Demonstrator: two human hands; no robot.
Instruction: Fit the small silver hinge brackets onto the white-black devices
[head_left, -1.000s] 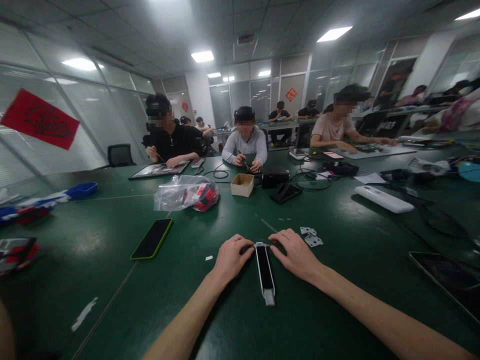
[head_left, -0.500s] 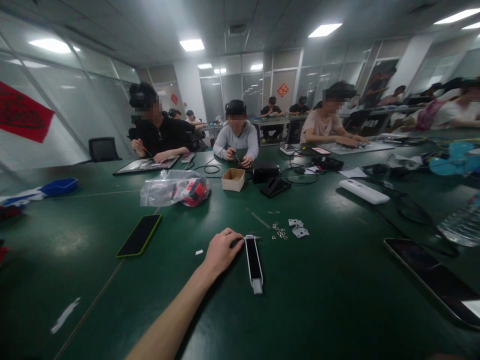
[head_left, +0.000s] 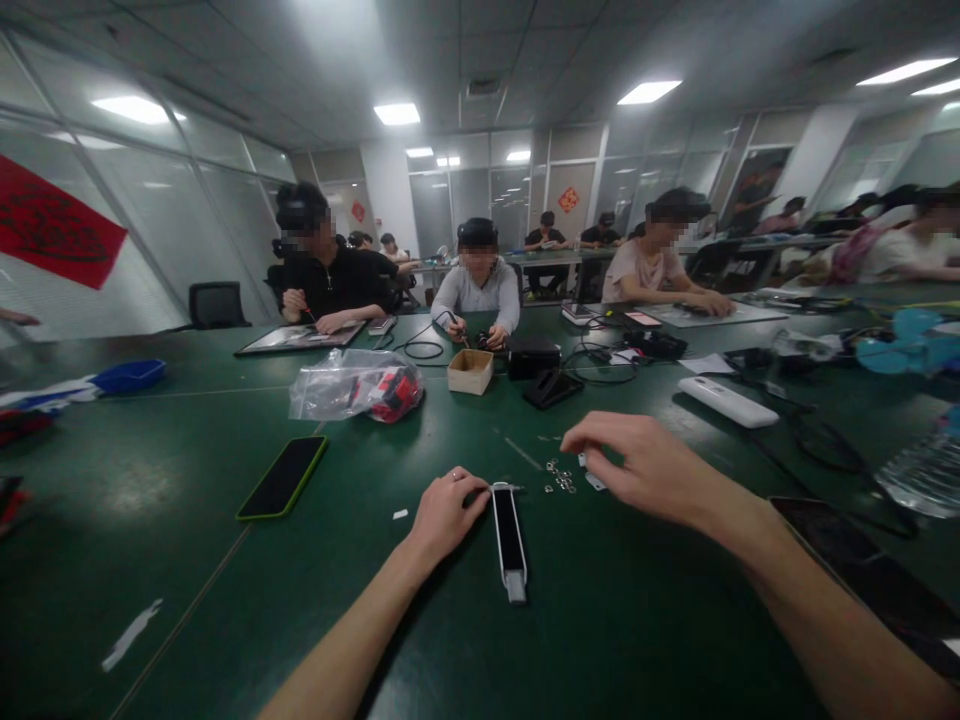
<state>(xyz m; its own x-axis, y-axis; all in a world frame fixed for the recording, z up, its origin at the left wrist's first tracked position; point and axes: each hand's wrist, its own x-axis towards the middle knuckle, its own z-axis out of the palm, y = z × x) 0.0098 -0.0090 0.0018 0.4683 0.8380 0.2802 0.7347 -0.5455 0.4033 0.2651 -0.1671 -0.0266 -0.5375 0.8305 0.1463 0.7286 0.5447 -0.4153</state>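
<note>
A slim white-framed bar [head_left: 510,535] with a black face lies lengthwise before me on the green table, a pale grey tab at its near end. My left hand [head_left: 448,512] rests on the table, fingers curled and thumb and fingertips closed at the bar's far end, where a thin metal pin sticks out to the right. Over the table on the right, my right hand [head_left: 637,465] hovers with thumb and index finger apart and nothing visible between them. It partly hides the flat metal plates [head_left: 595,481]. Several small metal pieces [head_left: 559,475] lie just left of it.
A green-edged phone [head_left: 283,478] lies to the left. Farther off are a clear bag with red parts [head_left: 360,388], a small open box [head_left: 470,372], a black box [head_left: 532,355] and a white oblong case [head_left: 727,402]. Co-workers sit across the table.
My right hand has come into view from the right, over the metal plates. My left hand and the bar keep their place, while the camera has tilted slightly up.
</note>
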